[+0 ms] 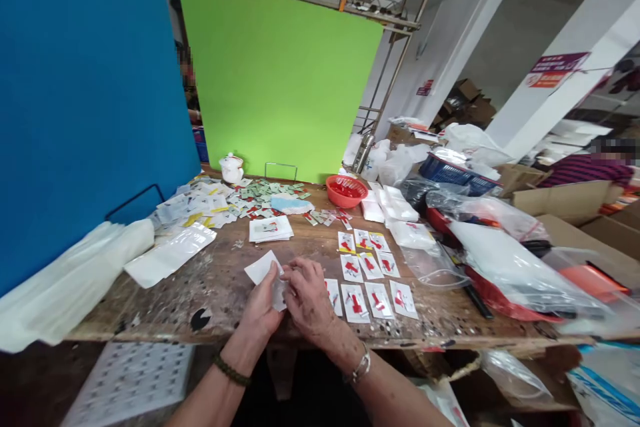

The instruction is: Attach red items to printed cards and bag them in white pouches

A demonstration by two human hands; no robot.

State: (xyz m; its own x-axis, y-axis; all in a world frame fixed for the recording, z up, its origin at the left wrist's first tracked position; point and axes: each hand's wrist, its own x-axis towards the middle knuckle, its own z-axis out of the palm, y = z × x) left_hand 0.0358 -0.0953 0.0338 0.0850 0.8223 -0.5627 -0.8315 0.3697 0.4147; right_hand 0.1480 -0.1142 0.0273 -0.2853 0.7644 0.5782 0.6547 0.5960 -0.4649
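Near the table's front edge, my left hand [263, 300] is closed around a white paper slip [261, 267], thumb on top. My right hand [311, 297] meets it from the right, fingers bent and pinched at the slip's right edge; the fingertips are partly hidden. Just right of my hands lie rows of small white packets [354, 302] with red pieces on them, some with yellow edges. Beyond my hands sits a stack of white sheets [270, 230] with a small greenish card on top.
Behind are a pile of small green cards [263, 195], yellow-and-white packets [187, 208] and a red basket [346, 192] of red pieces. A silvery-white bag [170, 255] lies left. Plastic bags and a blue crate [457, 173] crowd the right. Blue and green panels [280, 80] stand behind.
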